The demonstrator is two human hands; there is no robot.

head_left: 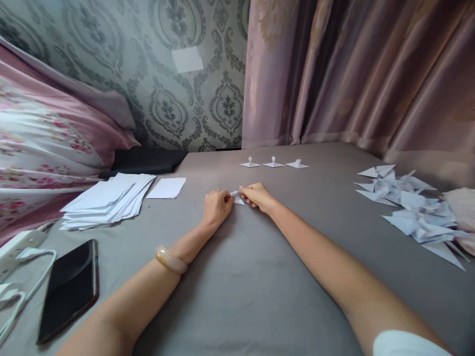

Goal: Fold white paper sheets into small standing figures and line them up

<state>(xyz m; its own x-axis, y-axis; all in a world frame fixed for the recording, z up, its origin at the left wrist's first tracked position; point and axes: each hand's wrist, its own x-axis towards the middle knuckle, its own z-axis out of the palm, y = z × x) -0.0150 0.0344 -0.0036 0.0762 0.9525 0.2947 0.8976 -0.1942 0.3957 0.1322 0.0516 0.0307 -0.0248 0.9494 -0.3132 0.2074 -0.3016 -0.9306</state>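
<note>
Between my two hands is a small folded white paper piece (pixel 238 200), an origami figure much like the ones standing farther back. My left hand (pixel 218 206), with a pale bangle (pixel 171 260) on the forearm, pinches its left side. From the right, my right hand (pixel 259 196) grips the upper right part with curled fingers. The fingers cover most of the paper, so its exact shape is hidden. Behind the hands, three folded paper cranes (pixel 273 162) stand in a row on the grey cloth (pixel 256 282).
On the left lie a stack of white paper sheets (pixel 107 200) and a separate sheet (pixel 166 188). Nearer are a phone (pixel 70 289) and a power strip (pixel 22 252) with cables. A heap of folded paper cranes (pixel 419 207) lies at right. Curtains (pixel 334 74) hang behind.
</note>
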